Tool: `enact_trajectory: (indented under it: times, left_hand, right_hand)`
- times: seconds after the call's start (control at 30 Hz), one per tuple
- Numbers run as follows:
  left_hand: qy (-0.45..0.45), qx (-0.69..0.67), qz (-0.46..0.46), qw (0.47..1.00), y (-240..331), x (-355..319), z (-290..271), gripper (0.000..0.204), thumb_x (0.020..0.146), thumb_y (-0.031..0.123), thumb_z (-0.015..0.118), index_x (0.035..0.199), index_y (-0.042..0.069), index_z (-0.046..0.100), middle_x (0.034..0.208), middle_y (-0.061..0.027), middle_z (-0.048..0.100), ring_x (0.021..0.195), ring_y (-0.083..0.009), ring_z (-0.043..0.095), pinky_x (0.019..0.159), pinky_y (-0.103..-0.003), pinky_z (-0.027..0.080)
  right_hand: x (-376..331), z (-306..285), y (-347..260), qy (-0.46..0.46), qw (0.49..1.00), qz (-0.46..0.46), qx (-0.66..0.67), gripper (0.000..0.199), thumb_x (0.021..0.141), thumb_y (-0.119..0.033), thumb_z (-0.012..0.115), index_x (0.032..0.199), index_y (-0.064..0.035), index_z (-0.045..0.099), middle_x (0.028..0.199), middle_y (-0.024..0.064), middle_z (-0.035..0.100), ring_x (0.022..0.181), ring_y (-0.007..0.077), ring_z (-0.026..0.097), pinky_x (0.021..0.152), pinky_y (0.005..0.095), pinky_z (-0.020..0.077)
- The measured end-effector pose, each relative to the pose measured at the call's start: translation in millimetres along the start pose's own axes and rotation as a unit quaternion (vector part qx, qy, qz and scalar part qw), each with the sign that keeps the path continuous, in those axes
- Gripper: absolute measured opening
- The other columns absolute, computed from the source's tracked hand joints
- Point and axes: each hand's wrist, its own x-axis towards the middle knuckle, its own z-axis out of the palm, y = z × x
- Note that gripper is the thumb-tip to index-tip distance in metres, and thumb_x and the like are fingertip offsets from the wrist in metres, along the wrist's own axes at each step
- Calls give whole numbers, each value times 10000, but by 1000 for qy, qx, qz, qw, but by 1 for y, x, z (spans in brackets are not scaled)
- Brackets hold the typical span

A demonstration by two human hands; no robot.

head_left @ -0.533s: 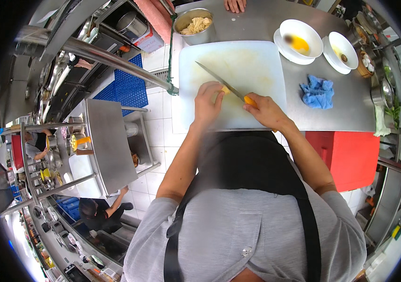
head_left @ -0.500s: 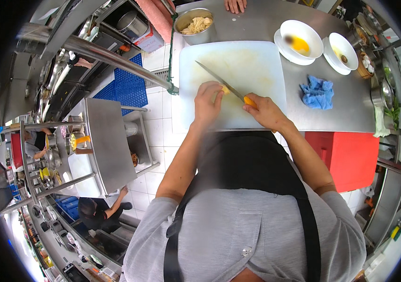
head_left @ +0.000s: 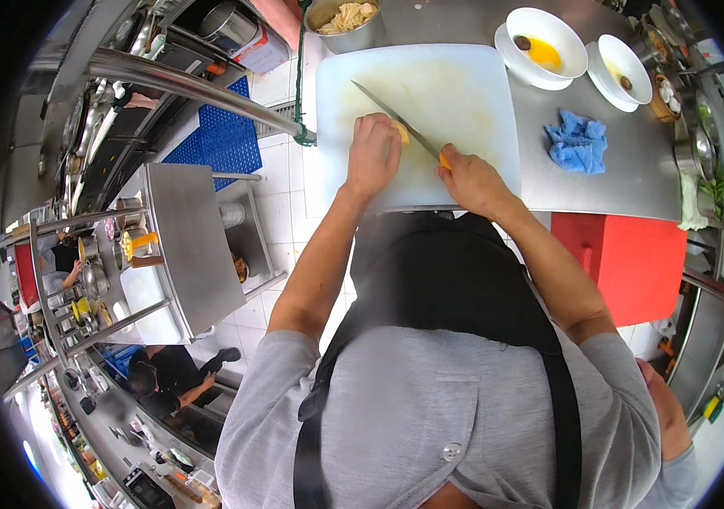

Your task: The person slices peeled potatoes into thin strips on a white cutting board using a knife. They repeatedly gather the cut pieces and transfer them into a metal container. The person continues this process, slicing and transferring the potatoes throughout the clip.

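Observation:
My right hand (head_left: 474, 181) is closed around the yellow handle of a kitchen knife (head_left: 396, 118). Its long blade slants up and to the left over a white cutting board (head_left: 464, 85). Just left of the blade, my left hand (head_left: 374, 154) has its fingers bent around a small pale yellow piece of food (head_left: 400, 132). The kind of food cannot be made out. The piece lies right beside the blade, and my fingers cover part of it.
A steel pot (head_left: 370, 34) of pale, strip-like food stands behind the board. Rightward are a crumpled blue cloth (head_left: 577, 142), a white bowl (head_left: 561, 38) with egg yolk, and another white bowl (head_left: 631, 64). Below the counter sits a red bin (head_left: 634, 263). Co-workers are at left and lower right.
The whole view has shifted, so the board sits higher. Both hands stay at the knife and food. Another person's arm now shows at lower right; the hand at the far counter edge has left view.

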Motion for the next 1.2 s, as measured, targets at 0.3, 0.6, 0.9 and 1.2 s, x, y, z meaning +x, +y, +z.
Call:
enact_trajectory:
  times: [0.3,0.6,0.9,1.2]
  left_hand:
    - [-4,-7,5,1000,-8,1,6,233,833,-45,717,1003,50,590,1124,-154,614,1026,-382,576,826,-470,524]
    - [25,-21,-12,999,-20,-1,11,224,846,-47,711,1027,52,624,1109,-156,633,1006,-338,586,851,-426,511]
    - [-12,-24,-5,1000,-18,3,8,237,841,-43,696,1044,37,602,1136,-189,614,1034,-365,585,897,-443,504]
    - [-27,-20,-8,999,-16,3,8,241,843,-44,689,1053,29,594,1139,-206,603,1042,-373,587,882,-442,514]
  right_hand:
    - [-24,-23,-11,-30,999,30,3,349,1056,-247,574,1238,49,543,985,320,732,987,503,710,894,585,551]
    - [2,1,0,2,1000,2,29,333,1047,-240,582,1230,33,526,967,316,730,965,521,703,872,603,549]
    - [-29,-31,-13,-15,999,24,24,302,1051,-231,588,1188,35,547,943,308,731,955,502,708,863,597,546]
    - [-53,-37,-15,-15,1000,24,-10,295,1059,-227,590,1193,29,526,910,292,728,919,503,705,842,595,545]
